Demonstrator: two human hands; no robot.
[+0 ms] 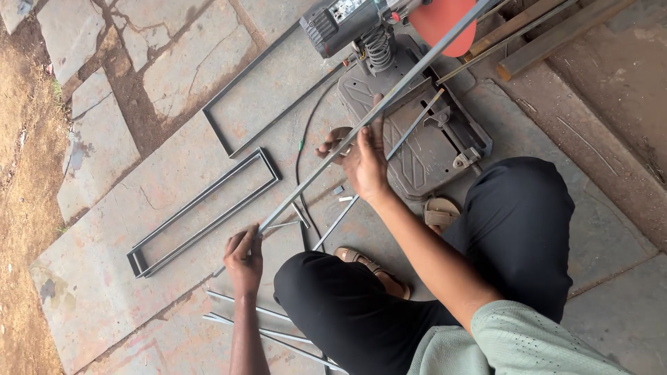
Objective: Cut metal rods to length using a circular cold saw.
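Steel is running through both hands: a long square bar [326,163] is lying on a slant from the lower left up toward the chop saw [410,118], and the person, who is squatting on the stone paving [104,139], is steadying it at two places. The left hand [243,258] is closing its fingers around the near end of the bar, low by the knee, while the right hand [363,161] is wrapping over the bar's middle, just in front of the saw's grey base plate. Farther up, the bar is passing under the orange blade guard [445,24], so it looks as though a cut is being lined up rather than finished. Some work already seems done, judging by what is lying about: two welded rectangular frames [201,212] are resting flat on the paving to the left, a larger open frame [264,97] is lying beyond them, and several short cut lengths [257,326] are sitting beside the left forearm. A pale rectangular label on top of the saw's dark motor housing [340,21] is showing at the upper edge, too small to make out.
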